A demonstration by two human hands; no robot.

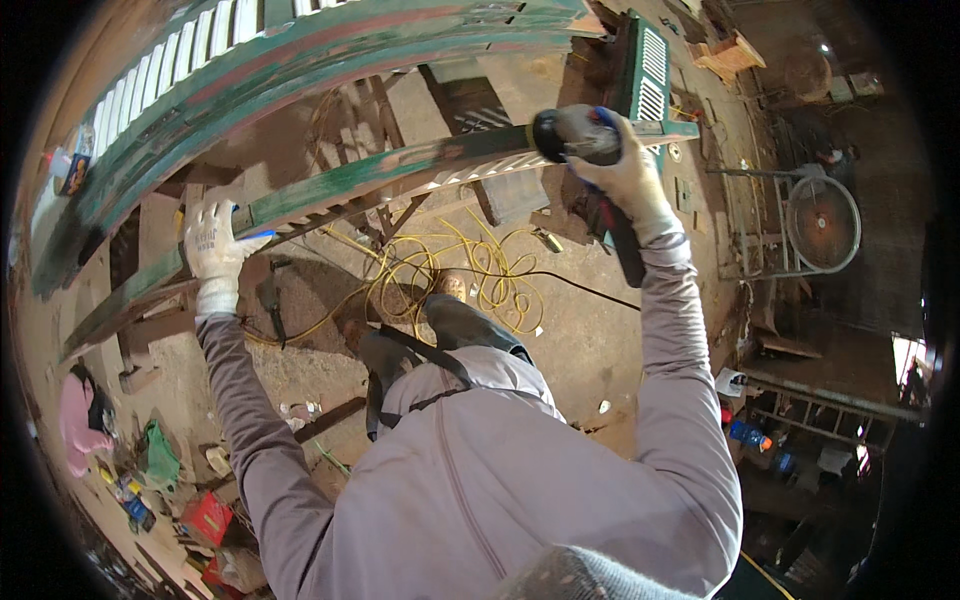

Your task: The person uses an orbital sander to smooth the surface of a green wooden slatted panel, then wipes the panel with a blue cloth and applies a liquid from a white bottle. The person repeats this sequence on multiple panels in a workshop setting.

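Note:
A long wooden shutter frame (pixel 380 172) with worn green paint slants across in front of me, its right end farther off. At its left part is my left hand (pixel 212 245), in a white glove, fingers closed over the edge. A small blue strip shows by that thumb; I cannot tell what it is. My right hand (pixel 628 180), gloved too, is closed round a power sander (pixel 585 135) with a grey body and dark round front. The sander is at the frame's right part, where the wood looks darker and barer. Its working face is hidden.
Another green louvred shutter (pixel 330 45) lies beyond, with a further one (pixel 648 75) at the far right. Coiled yellow cable (pixel 470 265) lies on the floor by my feet. To the right stands a large round fan (pixel 822 222); a red box (pixel 208 518) sits lower left.

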